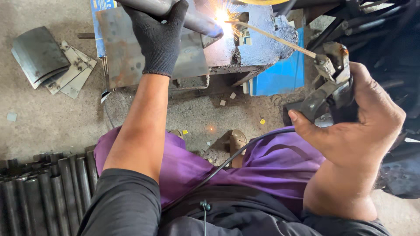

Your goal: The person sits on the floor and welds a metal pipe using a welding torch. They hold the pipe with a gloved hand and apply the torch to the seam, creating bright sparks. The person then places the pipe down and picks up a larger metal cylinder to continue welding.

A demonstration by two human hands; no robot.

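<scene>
Gritty concrete floor [52,126], rusty steel bench [131,57] | left hand [158,37] in black glove closed over grey pipe [192,19], long axis running right toward the arc [222,16] | rod [275,39] slants up-left from holder [334,76] to pipe end | right hand [358,126] bare, clenched on holder, well right of weld

Your left hand [157,37] sits on the pipe [183,15], which lies across the plate [131,57] on the worktop [258,50] ahead of your knees. To the right, your right hand [354,126] holds the electrode holder [330,83], its rod [275,39] reaching left to the pipe's end. Far left on the floor [52,122] lie bent sheet pieces [50,61]; nearer you, at your left side, a row of tubes [43,188]. A cable [232,159] crosses your lap.
</scene>
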